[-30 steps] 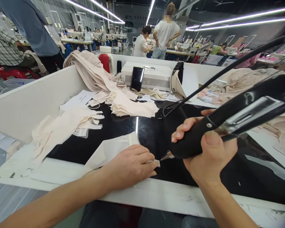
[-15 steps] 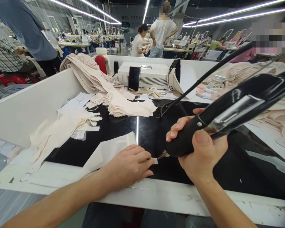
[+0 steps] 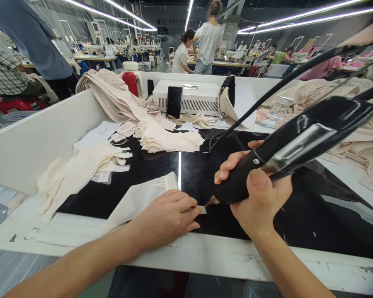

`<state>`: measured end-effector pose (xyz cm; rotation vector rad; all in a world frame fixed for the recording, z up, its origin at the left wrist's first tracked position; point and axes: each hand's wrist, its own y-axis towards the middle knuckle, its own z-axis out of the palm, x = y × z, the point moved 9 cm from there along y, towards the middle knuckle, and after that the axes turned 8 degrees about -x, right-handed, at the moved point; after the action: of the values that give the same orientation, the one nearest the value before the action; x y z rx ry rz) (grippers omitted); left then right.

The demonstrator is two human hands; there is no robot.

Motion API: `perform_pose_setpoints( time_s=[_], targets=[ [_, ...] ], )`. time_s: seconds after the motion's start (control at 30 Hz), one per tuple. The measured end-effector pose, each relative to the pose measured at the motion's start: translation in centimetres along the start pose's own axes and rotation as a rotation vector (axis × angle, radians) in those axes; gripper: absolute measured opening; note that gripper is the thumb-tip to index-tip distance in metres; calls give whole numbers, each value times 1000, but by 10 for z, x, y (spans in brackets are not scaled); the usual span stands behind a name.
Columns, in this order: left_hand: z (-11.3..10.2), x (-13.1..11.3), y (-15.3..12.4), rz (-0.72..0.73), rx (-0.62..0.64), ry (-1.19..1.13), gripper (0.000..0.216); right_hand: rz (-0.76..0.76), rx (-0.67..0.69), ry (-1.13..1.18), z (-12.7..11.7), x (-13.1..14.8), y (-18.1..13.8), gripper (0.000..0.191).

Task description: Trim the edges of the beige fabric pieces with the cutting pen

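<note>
Right hand (image 3: pixel 262 203): closed firmly around a black handheld tool (image 3: pixel 231 188), thumb along its near side.
Left hand (image 3: pixel 170 213): laid over a pale cloth piece (image 3: pixel 138 200), fingertips at its narrow end; pinching or only pressing, I can't tell from here.
Metal tip (image 3: pixel 212 201): right at the small white end (image 3: pixel 203 210) poking past those fingertips; touching or just clear, I can't say.
Progress: this piece looks mid-work to me; whether its end is finished doesn't show. A left pile (image 3: pixel 81 167) and a far stack (image 3: pixel 170 138) lie apart; which is done and which is left, I can't tell.
Cloth piece: off-white, thin, smooth, spread flat across the black tabletop (image 3: pixel 192 165) and its white front edge, widening leftward, partly under the hand.
</note>
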<state>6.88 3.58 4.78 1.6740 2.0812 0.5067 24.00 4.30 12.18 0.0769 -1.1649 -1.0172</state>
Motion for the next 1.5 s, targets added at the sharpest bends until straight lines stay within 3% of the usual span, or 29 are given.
perform_pose_setpoints(
  time_s=[0.6,0.9,1.2,1.5],
  targets=[
    [3,2,-1,3,-16,-50,28,32,-7,67,-4,4,-7,39],
    [-9,20,-2,-92,-128,-185,25,30,-35,42,-12,7,-5,48],
    [-3,31,-3,-184,-52,-242,25,23,-64,9,-19,11,-3,52],
    [-3,29,-1,-143,-96,-213,26,19,-89,-21,-16,11,1,47]
  ],
)
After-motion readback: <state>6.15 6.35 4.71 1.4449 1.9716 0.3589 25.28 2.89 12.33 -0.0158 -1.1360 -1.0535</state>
